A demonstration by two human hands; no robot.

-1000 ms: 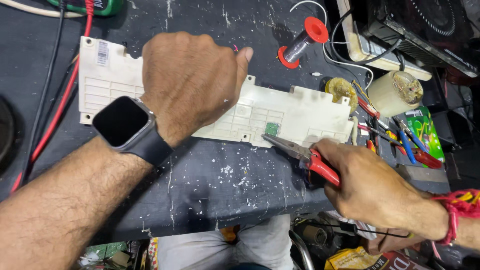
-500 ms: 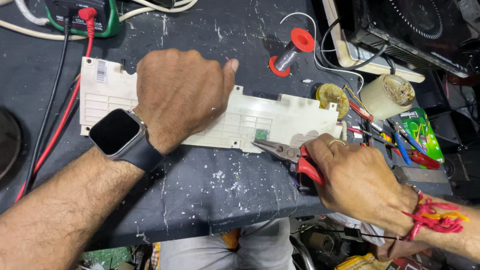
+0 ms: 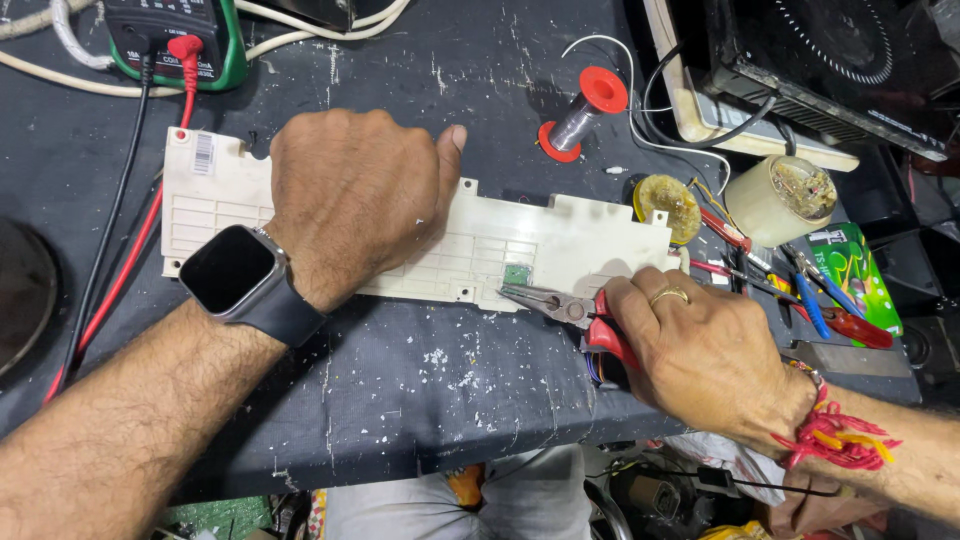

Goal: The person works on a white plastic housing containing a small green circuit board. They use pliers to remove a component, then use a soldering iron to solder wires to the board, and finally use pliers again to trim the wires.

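A dark, paint-flecked bench [image 3: 400, 390] carries everything here. A long cream plastic panel [image 3: 560, 245] lies flat across its middle. Behind it rest a red-ended spool of solder wire [image 3: 583, 113] and a green-cased black meter [image 3: 170, 40] with red and black leads [image 3: 130, 250] trailing down the left side. To the right stand a cream round tin [image 3: 788, 200] and a yellow brass-wool pad [image 3: 668, 200], near scattered red- and blue-handled tools [image 3: 830, 310].
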